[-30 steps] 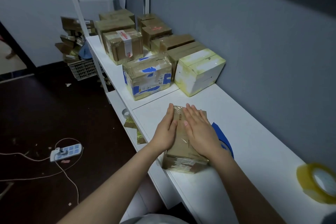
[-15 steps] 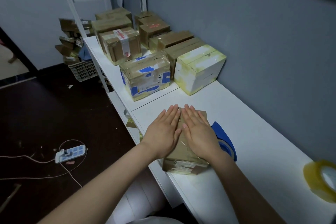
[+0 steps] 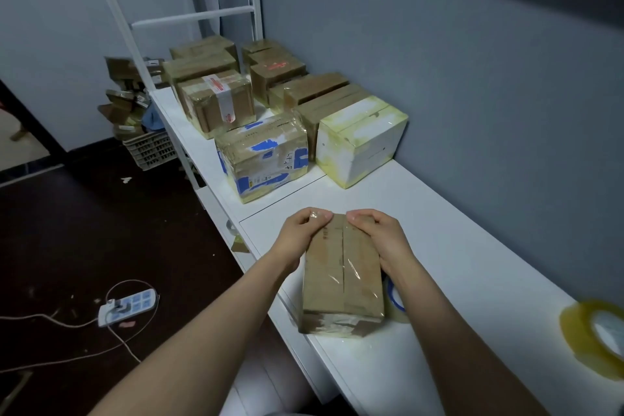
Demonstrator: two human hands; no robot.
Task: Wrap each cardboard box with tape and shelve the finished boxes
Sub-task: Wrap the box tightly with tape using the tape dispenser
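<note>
Here, left hand (image 3: 300,236), right hand (image 3: 378,236) gripping box (image 3: 341,280), wrapped boxes (image 3: 263,155) ahead, tape roll (image 3: 594,334) right.

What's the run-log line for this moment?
box: tape on top, on table | left hand: grips far edge | right hand: grips far edge | yellow tape roll: on table, untouched

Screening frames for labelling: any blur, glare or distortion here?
Head view: dim, bluish light; tape roll at the right edge is smeared and soft; glare streaks on the taped top of the box; white frame posts lean, wide-angle; centre is sharp.
</note>
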